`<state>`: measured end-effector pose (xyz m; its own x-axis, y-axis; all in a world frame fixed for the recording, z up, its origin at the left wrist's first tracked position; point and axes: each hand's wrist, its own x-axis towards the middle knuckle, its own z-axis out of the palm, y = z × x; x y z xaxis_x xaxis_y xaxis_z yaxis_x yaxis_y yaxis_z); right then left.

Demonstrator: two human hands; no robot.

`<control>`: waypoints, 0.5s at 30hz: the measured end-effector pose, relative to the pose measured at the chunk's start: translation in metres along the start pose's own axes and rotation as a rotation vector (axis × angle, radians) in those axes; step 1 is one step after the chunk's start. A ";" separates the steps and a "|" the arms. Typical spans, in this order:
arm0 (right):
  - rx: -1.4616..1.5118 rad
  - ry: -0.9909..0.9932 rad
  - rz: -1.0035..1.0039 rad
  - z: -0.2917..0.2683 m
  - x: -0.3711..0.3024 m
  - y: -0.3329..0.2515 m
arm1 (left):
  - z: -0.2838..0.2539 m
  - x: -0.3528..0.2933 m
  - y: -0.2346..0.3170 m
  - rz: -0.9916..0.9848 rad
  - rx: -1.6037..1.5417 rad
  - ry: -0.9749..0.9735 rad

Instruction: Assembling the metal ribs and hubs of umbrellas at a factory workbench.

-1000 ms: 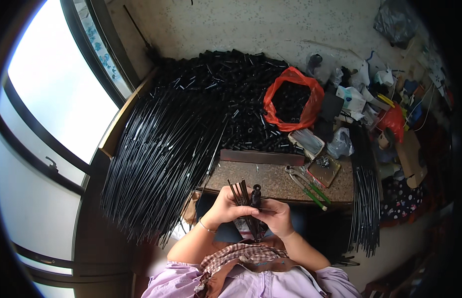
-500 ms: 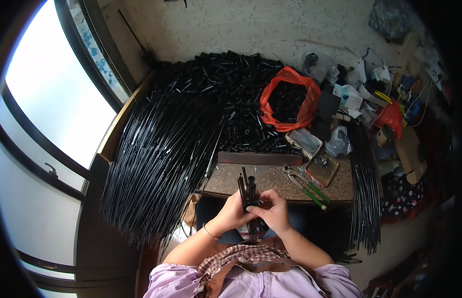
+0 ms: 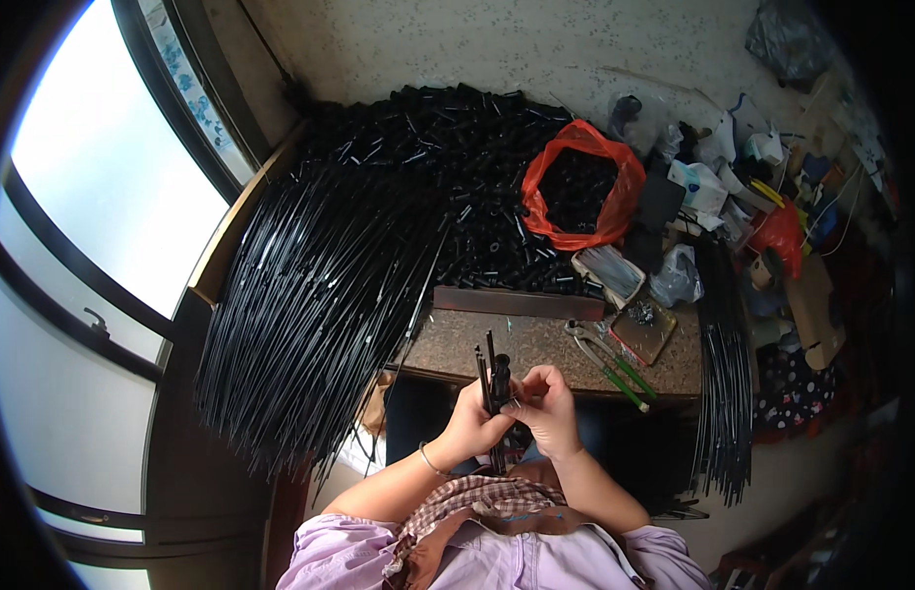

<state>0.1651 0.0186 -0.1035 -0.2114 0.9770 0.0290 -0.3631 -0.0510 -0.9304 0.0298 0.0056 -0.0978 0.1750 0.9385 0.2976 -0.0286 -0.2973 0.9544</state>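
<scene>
Over my lap, in front of the table edge, my left hand [image 3: 474, 420] is closed around a small bundle of thin black rods and a black tubular plastic part [image 3: 502, 371]. The rods' upper ends stick up past my fingers, and their lower ends run down toward my lap. Close against it on the right, my right hand [image 3: 548, 408] has its thumb and fingers pinched together beside the black part. Whatever small piece lies in that pinch is too small to name. Both hands touch at the bundle.
Long black rods [image 3: 310, 315] cover the table's left side, with black tubular pieces [image 3: 408, 128] heaped behind. A red plastic bag [image 3: 634, 187] holds more. Green-handled pincers [image 3: 612, 366], a small tray [image 3: 657, 346] and a box of thin pins [image 3: 615, 270] lie right. More rods [image 3: 723, 383] hang over the right edge.
My right hand's fingers have lifted slightly and curled beside the black part. My left hand still grips the bundle, and the whole view has shifted a little.
</scene>
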 end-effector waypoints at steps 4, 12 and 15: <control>0.040 -0.165 0.080 -0.003 0.003 -0.017 | 0.007 -0.004 0.008 0.093 0.030 0.010; -1.039 0.092 -0.935 0.026 -0.010 -0.080 | 0.000 0.024 0.050 0.153 0.183 -0.017; -1.082 -0.017 -0.965 0.027 -0.030 -0.104 | -0.011 0.030 0.093 0.139 0.053 -0.105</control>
<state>0.1847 -0.0111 0.0022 -0.2988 0.5367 0.7891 0.4808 0.7989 -0.3614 0.0220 0.0082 0.0000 0.2747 0.8652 0.4195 -0.0078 -0.4343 0.9007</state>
